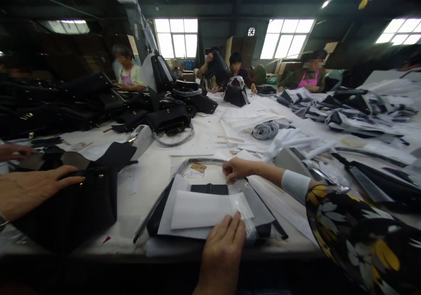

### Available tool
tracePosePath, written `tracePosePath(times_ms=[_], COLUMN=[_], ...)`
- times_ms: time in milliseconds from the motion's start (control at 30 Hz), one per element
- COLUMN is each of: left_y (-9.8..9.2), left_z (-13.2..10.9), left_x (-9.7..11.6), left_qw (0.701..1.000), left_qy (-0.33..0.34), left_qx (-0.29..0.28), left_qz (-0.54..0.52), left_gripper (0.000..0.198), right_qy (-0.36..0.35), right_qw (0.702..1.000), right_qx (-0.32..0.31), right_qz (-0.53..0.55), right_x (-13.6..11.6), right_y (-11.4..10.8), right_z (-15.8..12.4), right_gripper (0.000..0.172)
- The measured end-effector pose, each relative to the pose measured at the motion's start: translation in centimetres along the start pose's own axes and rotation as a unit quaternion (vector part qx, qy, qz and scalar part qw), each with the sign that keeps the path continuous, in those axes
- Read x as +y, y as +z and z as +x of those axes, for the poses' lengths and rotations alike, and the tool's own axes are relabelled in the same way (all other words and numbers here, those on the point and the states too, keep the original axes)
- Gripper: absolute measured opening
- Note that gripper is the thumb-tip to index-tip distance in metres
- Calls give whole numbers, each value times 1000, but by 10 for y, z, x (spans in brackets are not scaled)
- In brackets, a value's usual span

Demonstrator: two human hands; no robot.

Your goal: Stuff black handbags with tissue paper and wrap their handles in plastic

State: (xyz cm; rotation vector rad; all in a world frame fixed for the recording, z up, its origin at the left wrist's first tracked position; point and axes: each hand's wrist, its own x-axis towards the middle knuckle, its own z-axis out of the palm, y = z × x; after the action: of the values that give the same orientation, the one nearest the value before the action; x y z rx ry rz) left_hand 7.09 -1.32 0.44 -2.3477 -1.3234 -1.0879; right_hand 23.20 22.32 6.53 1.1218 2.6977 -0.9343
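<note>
A flat black bag [210, 188] lies at the near table edge, covered by a white padding sheet [200, 209] and clear plastic wrap [245, 218]. My left hand [221, 250] comes up from the bottom. Its fingers lie stretched and flat on the near right corner of the white sheet, at the plastic's edge. My right hand [237, 168], on an arm with a white cuff and flowered sleeve [358, 238], is curled at the bag's far right corner. It pinches the edge of the plastic wrap there. A small brown tag [198, 167] lies just beyond the bag.
At the left, another person's hand [33, 189] rests on a standing black bag [75, 207]. Piles of black bags [98, 106] fill the far left. White wrapped rolls [289, 139] and wrapped bags [348, 106] lie at the right. Several people work at the table's far end.
</note>
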Motion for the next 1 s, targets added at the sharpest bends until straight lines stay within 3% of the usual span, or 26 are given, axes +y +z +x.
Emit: tracePosePath(times_ms=[67, 133, 267, 333, 433, 500, 600, 700, 800, 933, 1000], left_y=[-1, -1, 0, 0, -1, -1, -1, 0, -1, -13, -26], left_z=[0, 0, -2, -3, -4, -5, -5, -5, -3, 3, 6], left_x=[0, 0, 1, 1, 1, 0, 0, -2, -5, -8, -10], left_qw=[1000, 1000, 1000, 1000, 999, 999, 999, 998, 998, 994, 989], left_qy=[3, 5, 4, 0, -6, -8, -3, 5, 12, 7, 17], left_qx=[0, 4, -2, -12, -34, -44, -49, -56, -61, -79, -103], left_qz=[1, 0, -5, -3, -2, 0, -1, -11, -27, -77, -105], left_gripper=[35, 36, 37, 37, 33, 32, 31, 33, 34, 35, 37], right_qy=[15, 17, 8, 26, 60, 73, 85, 92, 79, -13, -57], right_qw=[998, 996, 997, 997, 995, 992, 991, 994, 991, 973, 957], right_qx=[62, 90, 42, 11, -58, -94, -99, -38, 73, 215, 265], right_qz=[-17, -24, -70, -78, -55, -45, -37, -52, -77, -85, -105], right_x=[-6, -16, -36, -40, -37, -35, -39, -54, -74, -85, -82], right_y=[-3, 2, 24, 30, 27, 20, 11, 11, 30, 90, 123], right_z=[-15, -35, -62, -63, -49, -37, -26, -35, -67, -123, -141], right_gripper=[25, 29, 58, 73, 82, 78, 50, 33, 36, 42, 56])
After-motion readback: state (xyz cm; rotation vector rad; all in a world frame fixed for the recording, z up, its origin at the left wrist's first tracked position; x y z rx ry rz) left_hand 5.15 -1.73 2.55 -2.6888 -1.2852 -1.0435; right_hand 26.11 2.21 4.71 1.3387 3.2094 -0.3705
